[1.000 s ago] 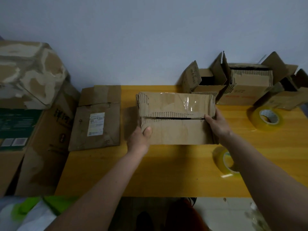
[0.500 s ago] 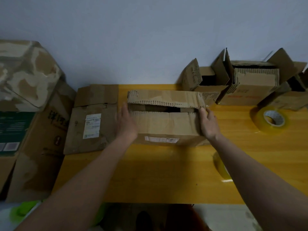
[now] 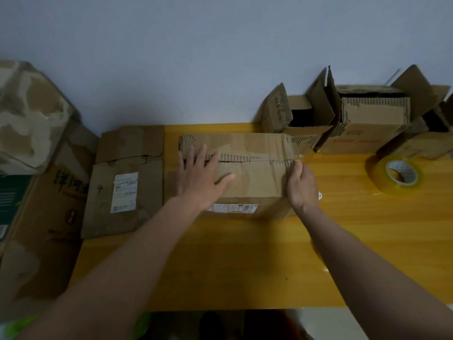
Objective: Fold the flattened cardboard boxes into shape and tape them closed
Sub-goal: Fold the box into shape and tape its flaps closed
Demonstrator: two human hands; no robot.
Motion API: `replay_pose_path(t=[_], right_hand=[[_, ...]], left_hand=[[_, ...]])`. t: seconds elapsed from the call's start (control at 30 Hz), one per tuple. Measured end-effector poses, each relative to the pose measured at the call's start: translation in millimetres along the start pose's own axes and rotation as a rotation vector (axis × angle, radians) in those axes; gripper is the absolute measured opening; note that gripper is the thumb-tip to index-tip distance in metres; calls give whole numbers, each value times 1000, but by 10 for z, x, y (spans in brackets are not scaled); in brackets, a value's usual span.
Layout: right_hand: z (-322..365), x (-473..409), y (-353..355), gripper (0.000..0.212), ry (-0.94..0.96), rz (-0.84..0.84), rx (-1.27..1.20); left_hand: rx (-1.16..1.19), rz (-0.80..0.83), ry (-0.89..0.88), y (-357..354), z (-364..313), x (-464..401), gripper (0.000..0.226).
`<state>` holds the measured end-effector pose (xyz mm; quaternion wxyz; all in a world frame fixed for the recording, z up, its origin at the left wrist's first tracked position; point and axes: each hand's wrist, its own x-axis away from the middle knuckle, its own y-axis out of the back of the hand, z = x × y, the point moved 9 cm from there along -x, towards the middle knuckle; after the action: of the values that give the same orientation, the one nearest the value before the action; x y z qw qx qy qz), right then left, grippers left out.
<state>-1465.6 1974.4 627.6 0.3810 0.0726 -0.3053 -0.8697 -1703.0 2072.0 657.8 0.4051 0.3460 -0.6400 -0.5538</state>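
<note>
A worn brown cardboard box (image 3: 255, 175) stands on the yellow table (image 3: 245, 261), its two top flaps folded down and meeting along a ragged seam. My left hand (image 3: 199, 176) lies flat on the left part of the top, fingers spread and straight. My right hand (image 3: 300, 185) sits at the box's right end, fingers curled at the seam's corner; a glint of clear tape shows just beyond them. A roll of clear yellowish tape (image 3: 397, 174) stands to the right. Another roll (image 3: 316, 249) is mostly hidden under my right forearm.
A flattened box with a white label (image 3: 125, 185) lies at the table's left edge. Several open boxes (image 3: 362, 123) stand at the back right against the wall. Large cartons (image 3: 36, 192) stand left of the table.
The box was turned so its open top faces up. The flaps have closed, my left hand moved from the box's side onto its top, and my right hand shifted to the right end of the seam.
</note>
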Motion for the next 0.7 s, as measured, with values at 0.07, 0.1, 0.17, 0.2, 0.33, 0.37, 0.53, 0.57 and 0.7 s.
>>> replay_pose_path(t=[0.07,0.1,0.17,0.2,0.33,0.37,0.53,0.57,0.7], right_hand=[[13,-63,-30,56,-37,-25,67],[20,-94,-47,59,-44,-29,98],[7,-131,-91,63,-51,12,100],[-6,-130,-119,65,-51,58,53],[-151,-23,-45,51,-62,178,-165],[-256,7,40,43,-70,161,-112],[-1182,346,523,28,-337,47,265],[-1317,431,570,32,-384,66,332],[-1641,641,586,52,-438,213,627]], left_hand=[[-25,49,-8,-132,-60,64,89],[-34,64,-15,-171,-87,80,92],[-54,88,-46,-211,-177,83,100],[-66,89,-68,-223,-243,76,103],[-96,81,-109,-283,-413,56,103],[-91,80,-104,-292,-417,48,100],[-118,100,-113,-311,-473,11,96],[-123,104,-104,-309,-497,10,98],[-141,107,-54,-312,-658,31,115]])
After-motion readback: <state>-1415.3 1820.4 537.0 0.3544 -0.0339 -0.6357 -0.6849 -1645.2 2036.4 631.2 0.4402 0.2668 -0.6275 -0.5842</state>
